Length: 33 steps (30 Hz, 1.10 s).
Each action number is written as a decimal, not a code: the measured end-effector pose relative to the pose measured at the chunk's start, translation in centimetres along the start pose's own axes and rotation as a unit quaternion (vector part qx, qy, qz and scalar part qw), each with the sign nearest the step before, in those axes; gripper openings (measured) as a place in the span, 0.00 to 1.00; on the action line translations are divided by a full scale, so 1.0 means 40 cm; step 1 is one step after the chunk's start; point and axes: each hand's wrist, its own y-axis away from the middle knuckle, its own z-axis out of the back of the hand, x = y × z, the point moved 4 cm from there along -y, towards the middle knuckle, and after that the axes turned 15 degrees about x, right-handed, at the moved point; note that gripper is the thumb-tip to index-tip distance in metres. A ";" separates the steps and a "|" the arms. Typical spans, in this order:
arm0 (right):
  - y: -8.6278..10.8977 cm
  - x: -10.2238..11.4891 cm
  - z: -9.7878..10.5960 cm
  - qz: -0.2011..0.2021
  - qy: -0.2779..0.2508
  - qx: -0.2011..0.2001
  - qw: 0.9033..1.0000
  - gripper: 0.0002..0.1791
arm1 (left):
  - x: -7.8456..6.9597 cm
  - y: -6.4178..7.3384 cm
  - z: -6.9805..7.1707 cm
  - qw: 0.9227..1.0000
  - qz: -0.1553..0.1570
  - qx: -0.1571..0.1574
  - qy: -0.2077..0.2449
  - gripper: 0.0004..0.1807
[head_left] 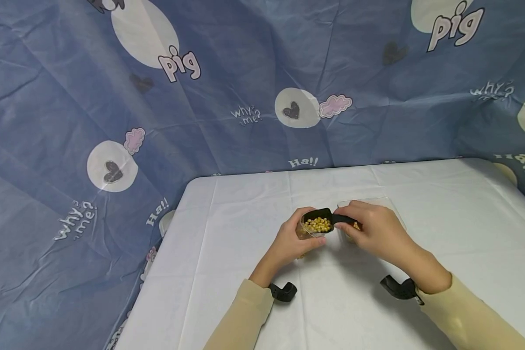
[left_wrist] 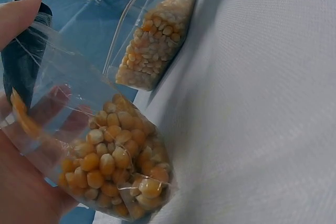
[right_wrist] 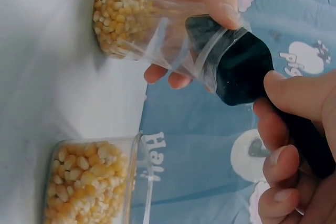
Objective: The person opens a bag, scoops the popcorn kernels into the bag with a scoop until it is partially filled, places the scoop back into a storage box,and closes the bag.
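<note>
My left hand grips a clear plastic bag around its mouth, thumb over the rim. Yellow corn kernels fill the bag's lower part, which stands close over the white cloth. By its handle, my right hand holds a black scoop, its front end inside the bag's mouth. Kernels lie in the scoop in the head view, and blurred ones show at its tip in the left wrist view. Below my right hand stands a clear box of corn kernels, partly covered by that hand in the head view.
A white cloth covers the table. Behind it and along the left hangs a blue patterned curtain. Black wrist mounts stick out at both sleeves.
</note>
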 end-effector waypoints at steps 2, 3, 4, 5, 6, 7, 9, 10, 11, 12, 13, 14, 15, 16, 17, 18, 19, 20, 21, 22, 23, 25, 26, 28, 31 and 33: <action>0.000 0.011 0.003 0.011 0.019 -0.007 1.000 0.13 | 0.001 0.001 0.000 1.000 0.003 -0.001 -0.001 0.38; 0.000 0.015 0.004 0.015 0.027 -0.008 0.999 0.13 | 0.002 0.001 0.000 1.000 0.006 -0.001 -0.002 0.38; 0.000 0.019 0.006 0.017 0.036 -0.009 0.999 0.13 | 0.002 0.001 -0.001 1.000 0.008 -0.001 -0.001 0.38; 0.000 0.022 0.007 0.018 0.043 -0.010 0.999 0.13 | 0.003 0.000 -0.001 1.000 0.010 -0.001 -0.001 0.38; 0.001 0.024 0.008 0.019 0.049 -0.011 0.999 0.13 | 0.003 0.000 -0.002 1.000 0.012 -0.001 -0.001 0.38; 0.001 0.027 0.009 0.020 0.054 -0.011 0.998 0.13 | 0.003 0.000 -0.002 1.000 0.013 0.000 0.000 0.38; 0.001 0.031 0.010 0.023 0.064 -0.015 0.998 0.13 | 0.002 0.000 -0.003 1.000 0.013 -0.002 0.002 0.38; 0.001 0.033 0.011 0.026 0.069 -0.018 0.997 0.13 | 0.002 -0.001 -0.003 1.000 0.012 -0.002 0.004 0.38; 0.002 0.035 0.011 0.029 0.073 -0.021 0.997 0.14 | 0.002 -0.001 -0.003 1.000 0.011 -0.003 0.006 0.38; 0.002 0.037 0.012 0.033 0.077 -0.025 0.996 0.14 | 0.001 -0.001 -0.003 1.000 0.010 -0.004 0.007 0.38; 0.002 0.039 0.012 0.037 0.081 -0.029 0.996 0.14 | 0.001 -0.001 -0.002 1.000 0.009 -0.005 0.007 0.38; 0.002 0.040 0.013 0.040 0.085 -0.032 0.995 0.15 | 0.002 -0.001 -0.002 1.000 0.007 -0.007 0.008 0.37; 0.002 0.041 0.013 0.042 0.088 -0.034 0.995 0.15 | 0.002 -0.001 -0.002 1.000 0.005 -0.008 0.010 0.37; 0.002 0.042 0.014 0.044 0.091 -0.036 0.994 0.15 | 0.002 -0.001 -0.001 1.000 0.004 -0.009 0.010 0.37; 0.002 0.043 0.014 0.046 0.091 -0.037 0.994 0.16 | 0.002 -0.001 -0.001 1.000 0.002 -0.010 0.011 0.37; 0.002 0.043 0.014 0.047 0.090 -0.037 0.994 0.16 | 0.003 0.000 -0.001 1.000 0.000 -0.011 0.013 0.37; 0.002 0.043 0.015 0.048 0.090 -0.037 0.994 0.16 | 0.003 0.000 -0.001 1.000 -0.002 -0.011 0.014 0.37; 0.002 0.042 0.014 0.048 0.087 -0.036 0.994 0.16 | 0.004 0.000 0.000 1.000 -0.004 -0.012 0.016 0.37; 0.002 0.041 0.015 0.048 0.085 -0.035 0.995 0.16 | 0.004 0.000 0.000 1.000 -0.005 -0.011 0.017 0.36; 0.002 0.040 0.015 0.048 0.081 -0.034 0.995 0.16 | 0.003 0.000 0.000 1.000 -0.008 -0.011 0.020 0.36; 0.001 0.039 0.015 0.049 0.075 -0.034 0.995 0.16 | 0.003 0.000 0.000 1.000 -0.009 -0.010 0.024 0.36; 0.000 0.037 0.017 0.047 0.064 -0.032 0.996 0.15 | 0.002 0.001 0.002 0.999 -0.012 -0.007 0.030 0.36; 0.000 0.036 0.018 0.046 0.058 -0.031 0.997 0.15 | 0.002 0.001 0.003 0.999 -0.014 -0.006 0.032 0.36; 0.000 0.035 0.021 0.044 0.046 -0.029 0.998 0.16 | -0.001 0.002 0.004 0.999 -0.016 -0.003 0.036 0.36; 0.001 0.031 0.026 0.041 0.030 -0.023 0.998 0.16 | -0.003 0.003 0.005 0.999 -0.017 0.002 0.038 0.37; 0.002 0.028 0.030 0.039 0.022 -0.020 0.999 0.17 | -0.003 0.003 0.005 0.999 -0.015 0.005 0.039 0.37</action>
